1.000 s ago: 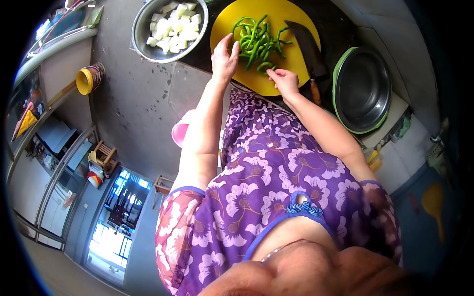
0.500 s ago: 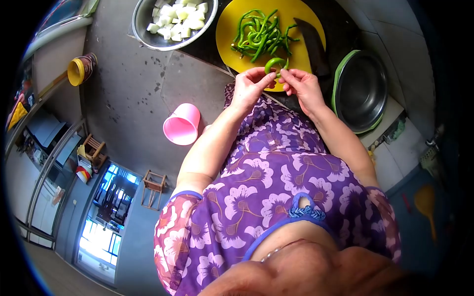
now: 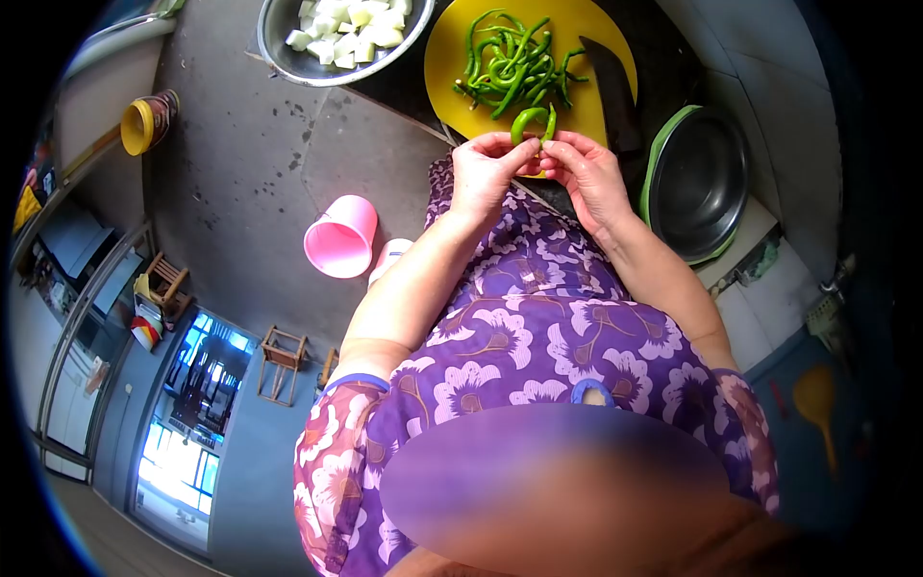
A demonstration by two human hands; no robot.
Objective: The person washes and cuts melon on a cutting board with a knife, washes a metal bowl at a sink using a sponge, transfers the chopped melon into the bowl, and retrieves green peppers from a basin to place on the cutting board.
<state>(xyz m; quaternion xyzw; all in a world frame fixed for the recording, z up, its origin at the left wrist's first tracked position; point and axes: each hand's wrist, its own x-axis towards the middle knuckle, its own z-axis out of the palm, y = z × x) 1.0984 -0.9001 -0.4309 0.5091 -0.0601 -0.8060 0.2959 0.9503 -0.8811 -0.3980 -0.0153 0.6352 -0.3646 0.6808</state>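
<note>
My left hand [image 3: 486,175] and my right hand [image 3: 588,175] meet at the near edge of a round yellow cutting board [image 3: 450,108]. Between their pinched fingertips is a bright green chili pepper [image 3: 528,121], curved on the left side and straighter on the right. Whether it is one bent pepper or two pieces, I cannot tell. Just beyond the fingers lies a pile of thin, curly green chili peppers [image 3: 514,69] on the board. To its right, a dark-bladed knife [image 3: 606,82] rests along the board's right side.
At the upper left stands a metal bowl [image 3: 272,60] of white chunks. A dark basin [image 3: 700,183] is on the right. Down on the left sit a pink bucket [image 3: 341,238], a yellow bucket [image 3: 142,125] and a wooden stool [image 3: 280,363].
The view has shifted slightly. Both hands stay together at the board's edge, and the chili pepper between them now points up more, its right part straighter.
</note>
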